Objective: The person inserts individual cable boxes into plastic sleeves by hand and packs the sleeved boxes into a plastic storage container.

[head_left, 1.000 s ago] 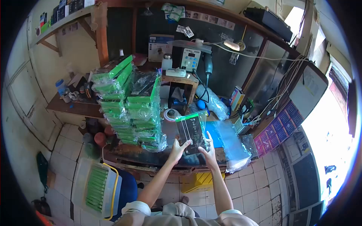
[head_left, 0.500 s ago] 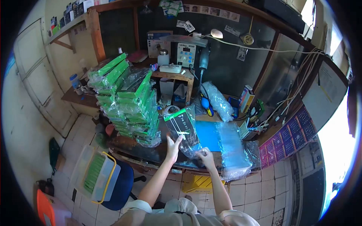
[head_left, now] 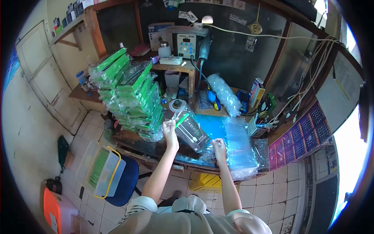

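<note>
Pinched closed: left hand (head_left: 170, 134) on one edge of black-and-green bagged pack (head_left: 192, 133), right hand (head_left: 219, 149) at its opposite end. Pack tilted between hands; wrapped stack (head_left: 130, 97) left, clear sleeves (head_left: 239, 146) right.

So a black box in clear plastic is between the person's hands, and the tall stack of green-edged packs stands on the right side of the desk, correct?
Not quite: the tall stack of green-edged packs stands on the left side of the desk, as the head view shows. The black box in clear plastic is between the left hand and right hand.
</note>
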The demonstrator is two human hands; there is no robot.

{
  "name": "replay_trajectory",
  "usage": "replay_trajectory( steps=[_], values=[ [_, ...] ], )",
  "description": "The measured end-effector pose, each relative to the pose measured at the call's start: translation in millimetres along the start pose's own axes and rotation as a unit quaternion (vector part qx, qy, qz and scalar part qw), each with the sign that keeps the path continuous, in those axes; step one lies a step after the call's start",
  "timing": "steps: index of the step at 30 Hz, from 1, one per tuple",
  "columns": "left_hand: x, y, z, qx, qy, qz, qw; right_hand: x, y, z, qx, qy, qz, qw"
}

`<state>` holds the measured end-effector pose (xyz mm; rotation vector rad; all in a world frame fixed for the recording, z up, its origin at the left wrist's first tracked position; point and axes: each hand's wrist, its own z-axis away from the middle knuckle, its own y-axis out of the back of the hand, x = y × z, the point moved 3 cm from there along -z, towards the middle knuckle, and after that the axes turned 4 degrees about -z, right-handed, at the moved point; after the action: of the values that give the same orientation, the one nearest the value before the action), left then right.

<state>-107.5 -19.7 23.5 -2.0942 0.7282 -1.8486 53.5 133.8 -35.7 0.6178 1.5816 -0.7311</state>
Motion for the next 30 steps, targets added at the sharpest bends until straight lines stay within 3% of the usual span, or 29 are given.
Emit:
replay_trajectory(
  steps=[3,7,9,13,15,16,17,20,26,28,30],
  values=[
    [-8,2,-6,0.048,0.003,-0.018,0.999,5,-2,-6,-0.025,-0.012,-0.026,0.999],
    [-29,7,-19,0.106,0.050,0.024,0.993,-7,-13,-9,-0.051,0.015,0.111,0.992],
    [-30,5,-25,0.093,0.052,0.003,0.994,-13,-29,-8,-0.094,0.119,0.213,0.965],
    [-9,-15,-28,0.053,0.049,0.067,0.995,-33,-53,-15,-0.101,0.202,0.268,0.937],
    [11,-27,-26,-0.040,-0.008,-0.032,0.999,-48,-63,-23,-0.109,0.234,0.235,0.937],
    [28,-38,-22,-0.077,-0.028,-0.068,0.994,-62,-70,-24,-0.121,0.230,0.182,0.948],
    [19,-43,-27,-0.108,-0.027,-0.017,0.994,-72,-76,-26,-0.131,0.224,0.149,0.954],
    [29,-60,-26,-0.208,-0.004,0.000,0.978,-70,-79,-45,-0.126,0.198,0.159,0.959],
    [13,-52,-39,-0.237,0.036,0.070,0.968,-69,-68,-53,-0.151,0.196,0.183,0.952],
    [13,-47,-35,-0.233,0.010,0.017,0.972,-70,-64,-50,-0.097,0.116,0.138,0.979],
    [2,-35,-30,-0.248,-0.009,-0.047,0.968,-66,-54,-53,0.006,0.133,0.100,0.986]
  ],
)
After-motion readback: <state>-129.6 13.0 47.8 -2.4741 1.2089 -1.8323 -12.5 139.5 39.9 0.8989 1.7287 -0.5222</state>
